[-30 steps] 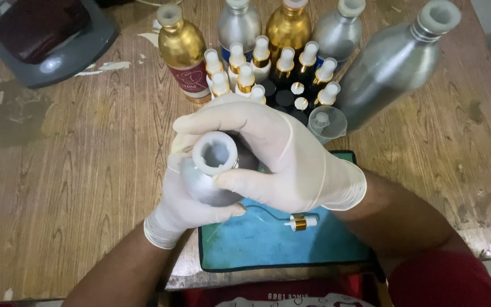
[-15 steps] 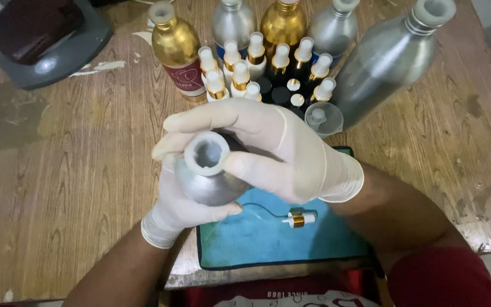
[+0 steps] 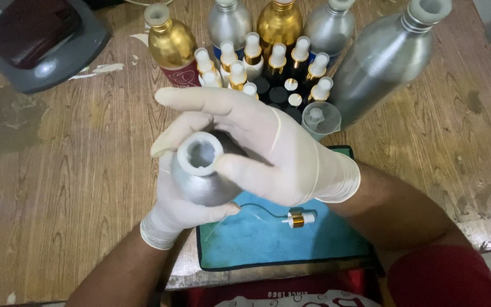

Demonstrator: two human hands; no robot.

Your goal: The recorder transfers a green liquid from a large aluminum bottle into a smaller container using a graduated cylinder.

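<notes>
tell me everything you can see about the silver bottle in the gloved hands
The silver bottle is a matte, metal-looking flask with a rounded shoulder and a short neck ending in an open white mouth, no cap on it. It is held above the wooden table, tilted with its mouth toward the camera. The left hand cups its body from below; the right hand wraps around its neck. Its base is hidden.

Bright, even overhead light, soft shadows under the hands, glare streaks on the metal bottles [image 3: 382, 62] and glossy table [image 3: 63, 170], gloves [image 3: 279, 153] nearly blown out, slight wide-angle bending at edges, focus mostly sharp.
</notes>
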